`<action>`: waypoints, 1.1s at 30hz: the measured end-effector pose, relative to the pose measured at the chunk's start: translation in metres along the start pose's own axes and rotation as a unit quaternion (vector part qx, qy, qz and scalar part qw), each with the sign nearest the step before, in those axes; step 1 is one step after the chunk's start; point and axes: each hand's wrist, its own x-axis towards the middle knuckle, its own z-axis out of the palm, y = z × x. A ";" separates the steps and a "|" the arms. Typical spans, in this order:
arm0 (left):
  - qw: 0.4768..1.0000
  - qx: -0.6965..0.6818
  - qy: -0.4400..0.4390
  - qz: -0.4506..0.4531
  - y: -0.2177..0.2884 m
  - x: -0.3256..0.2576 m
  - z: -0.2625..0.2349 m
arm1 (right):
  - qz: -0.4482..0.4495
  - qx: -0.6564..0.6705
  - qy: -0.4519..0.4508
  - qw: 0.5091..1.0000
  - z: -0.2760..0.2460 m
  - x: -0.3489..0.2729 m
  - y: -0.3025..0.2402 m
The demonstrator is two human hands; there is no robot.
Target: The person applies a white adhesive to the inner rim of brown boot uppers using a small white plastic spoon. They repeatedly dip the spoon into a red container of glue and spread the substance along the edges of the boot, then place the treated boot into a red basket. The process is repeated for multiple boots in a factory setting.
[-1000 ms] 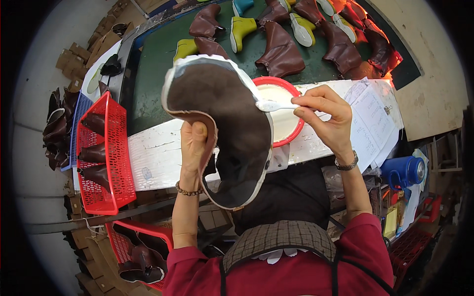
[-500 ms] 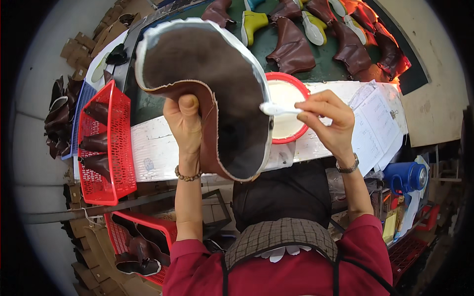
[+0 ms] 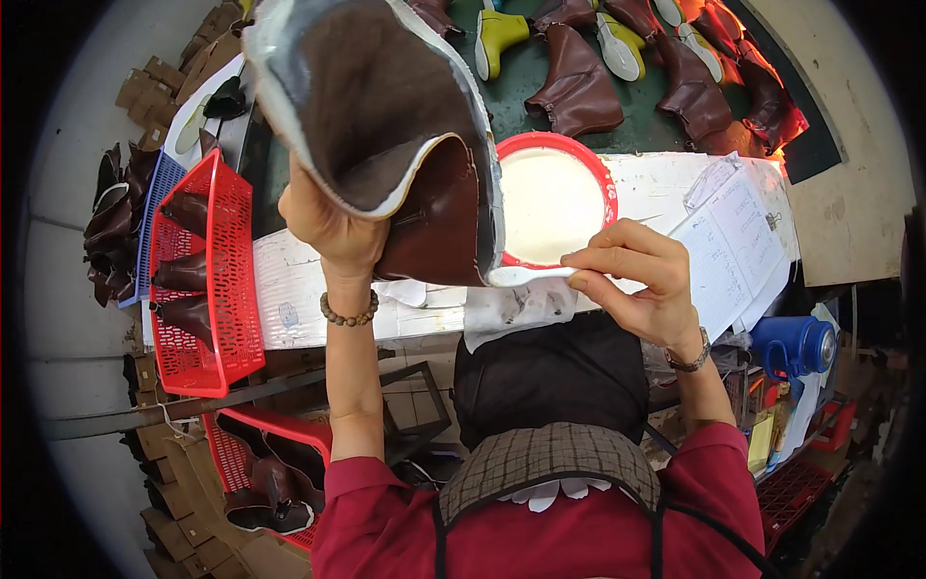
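My left hand (image 3: 333,220) is closed around a brown leather boot upper (image 3: 429,232), held up over the near edge of the worktable. A whitish band runs along the upper's rim, and its dark lining faces me. Between the thumb and fingers of my right hand (image 3: 644,280) is a slim white brush (image 3: 526,276), whose bristles I cannot make out. Its tip touches the lower right edge of the upper. Just beyond the brush stands a bowl with a red rim (image 3: 608,183), holding creamy white liquid (image 3: 550,205).
Brown boots (image 3: 579,87) and yellow-green shoe forms (image 3: 499,37) lie on the green surface at the back. A red basket (image 3: 231,280) of boot uppers stands left, another red basket (image 3: 318,439) below it. Papers (image 3: 728,241) and a blue jug (image 3: 791,345) are at right.
My left hand has raised and turned the boot upper, moving it up and left. The brush has come down from the right rim to the lower edge, uncovering more of the bowl.
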 end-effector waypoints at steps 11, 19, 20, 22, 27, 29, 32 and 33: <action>0.829 -0.303 -0.042 -0.468 -0.003 -0.023 -0.034 | 0.155 -0.275 0.011 0.949 -0.020 -0.016 0.073; 0.750 -0.370 -0.013 -0.548 0.009 -0.058 -0.092 | 0.183 -0.217 0.047 0.958 -0.023 -0.020 0.075; 0.748 -0.371 -0.006 -0.551 0.011 -0.062 -0.095 | 0.208 -0.179 0.059 0.960 -0.023 -0.020 0.073; 0.749 -0.369 0.000 -0.550 0.013 -0.064 -0.101 | 0.194 -0.194 0.039 0.961 -0.025 -0.022 0.080; 0.752 -0.369 0.002 -0.546 0.014 -0.067 -0.100 | 0.198 -0.171 0.030 0.965 -0.029 -0.037 0.093; 0.753 -0.372 0.001 -0.543 0.013 -0.064 -0.098 | 0.195 -0.167 0.014 0.966 -0.029 -0.031 0.096; 0.746 -0.380 -0.001 -0.547 0.016 -0.068 -0.096 | 0.182 -0.123 0.076 0.973 -0.028 -0.035 0.099; 0.745 -0.381 -0.003 -0.548 0.017 -0.068 -0.095 | 0.164 -0.107 0.110 0.974 -0.025 -0.036 0.101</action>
